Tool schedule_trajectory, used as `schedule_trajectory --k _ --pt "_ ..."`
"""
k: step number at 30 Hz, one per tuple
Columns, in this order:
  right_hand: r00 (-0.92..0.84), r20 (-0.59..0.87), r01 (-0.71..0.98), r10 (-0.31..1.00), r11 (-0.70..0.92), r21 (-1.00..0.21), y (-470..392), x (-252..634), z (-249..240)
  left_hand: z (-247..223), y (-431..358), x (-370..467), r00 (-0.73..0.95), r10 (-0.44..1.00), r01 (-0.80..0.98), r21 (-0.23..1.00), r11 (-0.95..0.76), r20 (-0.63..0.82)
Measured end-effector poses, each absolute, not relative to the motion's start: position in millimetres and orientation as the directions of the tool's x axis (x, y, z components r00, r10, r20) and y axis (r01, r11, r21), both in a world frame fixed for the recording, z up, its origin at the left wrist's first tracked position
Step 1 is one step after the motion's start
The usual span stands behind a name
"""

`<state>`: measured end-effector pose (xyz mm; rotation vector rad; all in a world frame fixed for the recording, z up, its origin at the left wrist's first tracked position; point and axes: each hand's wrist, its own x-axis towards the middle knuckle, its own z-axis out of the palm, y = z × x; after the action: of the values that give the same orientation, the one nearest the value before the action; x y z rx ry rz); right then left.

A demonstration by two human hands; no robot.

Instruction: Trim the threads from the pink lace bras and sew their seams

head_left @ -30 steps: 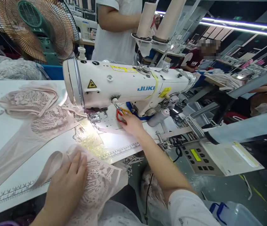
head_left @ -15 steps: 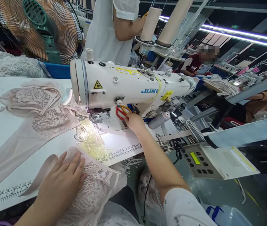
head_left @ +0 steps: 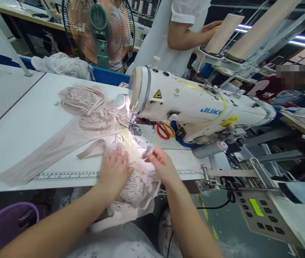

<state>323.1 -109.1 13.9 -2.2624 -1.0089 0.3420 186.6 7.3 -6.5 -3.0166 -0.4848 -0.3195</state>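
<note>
My left hand (head_left: pixel 115 167) lies with fingers spread on a pale pink lace piece (head_left: pixel 139 184) that hangs over the table's front edge. To its right, my right hand (head_left: pixel 159 159) pinches a small grey item (head_left: pixel 149 149) above the lace; what it is cannot be made out. Just beyond my hands is the lit needle area of a white JUKI sewing machine (head_left: pixel 184 100). Red and orange-handled scissors (head_left: pixel 165 130) lie on the machine's bed. More pink lace fabric (head_left: pixel 93 123) is spread left of the needle.
A fan (head_left: pixel 98 36) and a person in white (head_left: pixel 179 36) are behind the machine. Thread cones (head_left: pixel 223 34) stand at upper right. A control panel (head_left: pixel 265 215) is at lower right, a purple basket (head_left: pixel 31 208) at lower left.
My right hand has left the scissors and come back toward the lace, now with a small grey item. My left hand and the lace are nearer the needle. The view has swung left.
</note>
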Motion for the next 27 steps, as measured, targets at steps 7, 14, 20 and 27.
schedule_trajectory --k 7,14,20,27 --pt "0.529 0.069 0.370 0.846 -0.156 -0.916 -112.1 266.0 -15.0 11.1 -6.7 133.5 0.961 0.268 0.269 -0.005 -0.963 0.064" --pt "0.264 0.140 0.588 0.954 -0.044 -0.807 -123.0 267.8 -8.1 35.5 27.6 119.3 0.980 0.201 0.201 0.003 -0.980 0.017" --pt "0.154 0.083 0.612 0.985 -0.029 -0.790 -117.0 272.2 -2.6 8.8 66.1 138.4 0.989 0.052 0.055 -0.017 -0.998 0.140" --pt "0.067 -0.142 0.561 0.988 -0.155 -0.813 -110.7 285.5 18.4 -9.3 80.3 121.1 0.974 0.135 0.152 -0.083 -0.985 0.179"
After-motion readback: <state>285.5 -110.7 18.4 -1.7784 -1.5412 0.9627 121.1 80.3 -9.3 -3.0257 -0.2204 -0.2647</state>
